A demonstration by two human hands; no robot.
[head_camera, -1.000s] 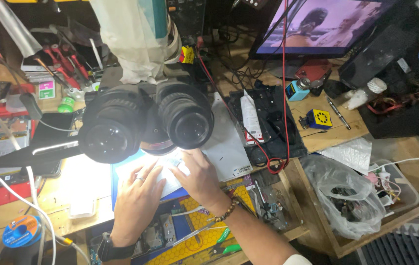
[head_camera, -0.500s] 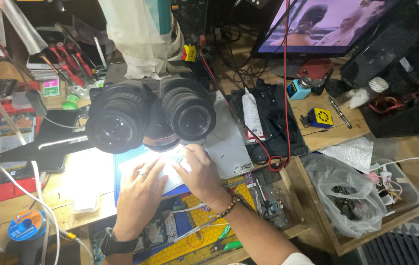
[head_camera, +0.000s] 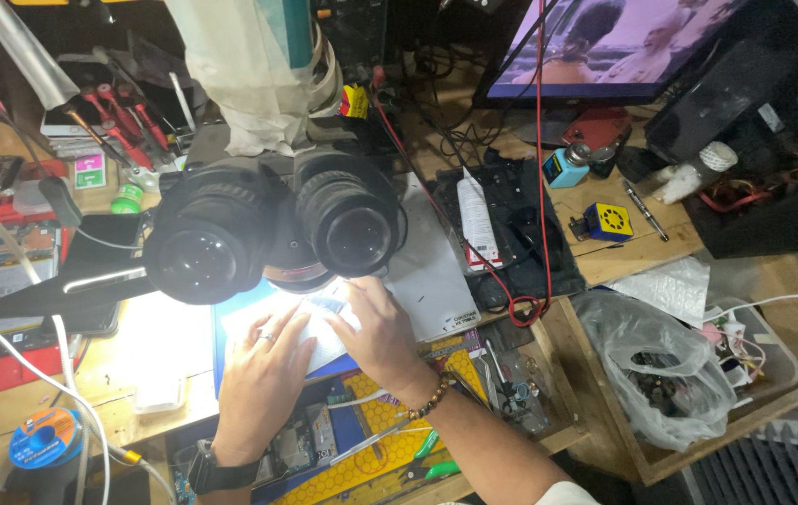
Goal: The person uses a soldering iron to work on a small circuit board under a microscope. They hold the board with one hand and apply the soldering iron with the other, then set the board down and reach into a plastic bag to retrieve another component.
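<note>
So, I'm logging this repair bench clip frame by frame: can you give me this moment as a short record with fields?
setting: cluttered wooden workbench seen from above
left hand: flat on a white sheet under the microscope, ring on one finger, dark watch at the wrist
right hand: beside it on the same sheet, bead bracelet at the wrist
what the fingers hold: hidden, cannot tell
above the hands: black stereo microscope
right of bench: clear plastic bag, monitor switched on
lower left: solder spool
</note>
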